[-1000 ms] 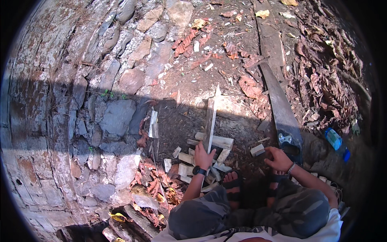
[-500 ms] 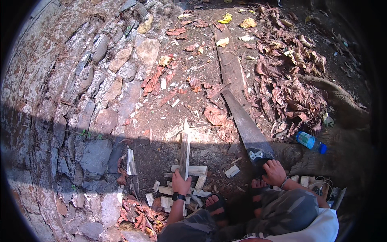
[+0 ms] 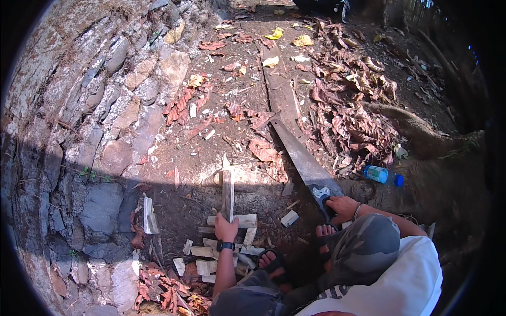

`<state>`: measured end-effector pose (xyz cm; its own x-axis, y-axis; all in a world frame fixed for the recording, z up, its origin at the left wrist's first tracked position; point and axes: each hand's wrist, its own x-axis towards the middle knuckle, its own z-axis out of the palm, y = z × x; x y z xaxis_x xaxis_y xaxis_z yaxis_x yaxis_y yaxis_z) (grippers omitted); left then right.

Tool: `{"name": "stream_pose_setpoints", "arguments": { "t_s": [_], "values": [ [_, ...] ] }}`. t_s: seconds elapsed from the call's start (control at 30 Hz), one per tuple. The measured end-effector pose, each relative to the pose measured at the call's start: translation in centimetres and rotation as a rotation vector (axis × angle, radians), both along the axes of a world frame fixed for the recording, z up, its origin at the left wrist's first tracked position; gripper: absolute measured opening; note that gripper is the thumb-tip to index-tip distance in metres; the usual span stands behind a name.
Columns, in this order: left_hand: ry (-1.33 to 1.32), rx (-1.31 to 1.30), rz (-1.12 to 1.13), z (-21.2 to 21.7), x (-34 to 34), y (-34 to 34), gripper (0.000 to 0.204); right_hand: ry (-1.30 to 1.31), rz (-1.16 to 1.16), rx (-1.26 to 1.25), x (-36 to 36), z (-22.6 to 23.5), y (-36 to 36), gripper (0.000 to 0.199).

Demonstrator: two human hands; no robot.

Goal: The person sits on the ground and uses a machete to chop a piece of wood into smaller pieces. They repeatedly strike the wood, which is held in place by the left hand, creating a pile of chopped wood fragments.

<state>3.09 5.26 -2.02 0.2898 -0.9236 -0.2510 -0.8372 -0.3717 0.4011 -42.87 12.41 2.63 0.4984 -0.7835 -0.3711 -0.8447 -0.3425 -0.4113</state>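
My left hand [image 3: 226, 229] is closed around the near end of a narrow wooden strip [image 3: 227, 195]. The strip points away from me, and its pale, tapered far end lies over a log [image 3: 247, 176] on the ground. With my right hand [image 3: 341, 207] I grip the handle of a handsaw [image 3: 305, 155]. Its long dark blade slants away to the far left, and the tip is near a flat plank [image 3: 282, 95]. Below my left hand lies a pile of cut wood pieces [image 3: 245, 221], beside my sandalled left foot [image 3: 271, 263].
A rough stone wall [image 3: 100, 205] fills the left side. Dry brown leaves [image 3: 358, 121] cover the ground at the far right, by a thick root [image 3: 411, 124]. A clear bottle with a blue cap [image 3: 376, 174] lies right of the saw. One loose wood block [image 3: 289, 218] lies between my hands.
The whole view has shifted, so most things appear farther left, and a dark object shows at the top edge. Both hands keep hold of the strip and the saw.
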Motion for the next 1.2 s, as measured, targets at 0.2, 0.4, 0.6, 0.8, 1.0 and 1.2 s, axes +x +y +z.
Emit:
{"name": "stream_pose_setpoints", "arguments": {
  "t_s": [0.2, 0.4, 0.6, 0.8, 1.0, 1.2],
  "values": [
    [0.044, -0.058, 0.043, -0.3, 0.5, -0.3, 0.064, -0.161, -0.218, 0.168, -0.4, 6.6, -1.1, 0.059],
    [0.099, -0.002, 0.073, 0.1, -0.2, -0.8, 0.059, -0.121, -0.179, 0.104, 0.5, 13.6, -2.8, 0.063],
    [0.083, -0.028, 0.087, -0.3, 0.0, -1.0, 0.059, -0.383, -0.469, 0.352, 0.5, 17.5, -5.7, 0.048],
    [0.026, -0.143, 0.056, 0.5, -1.0, -0.7, 0.058, -0.810, -1.037, 0.115, 3.2, 20.9, -8.4, 0.017],
    [-0.014, -0.094, 0.090, 0.5, -0.7, -1.0, 0.057, -0.794, -0.846, -0.085, 1.4, 22.3, -8.0, 0.009],
    [-0.027, 0.018, 0.102, 1.0, -1.0, -1.1, 0.052, -0.772, -0.648, -0.051, 1.3, 22.0, -6.1, 0.019]
  ]
}}
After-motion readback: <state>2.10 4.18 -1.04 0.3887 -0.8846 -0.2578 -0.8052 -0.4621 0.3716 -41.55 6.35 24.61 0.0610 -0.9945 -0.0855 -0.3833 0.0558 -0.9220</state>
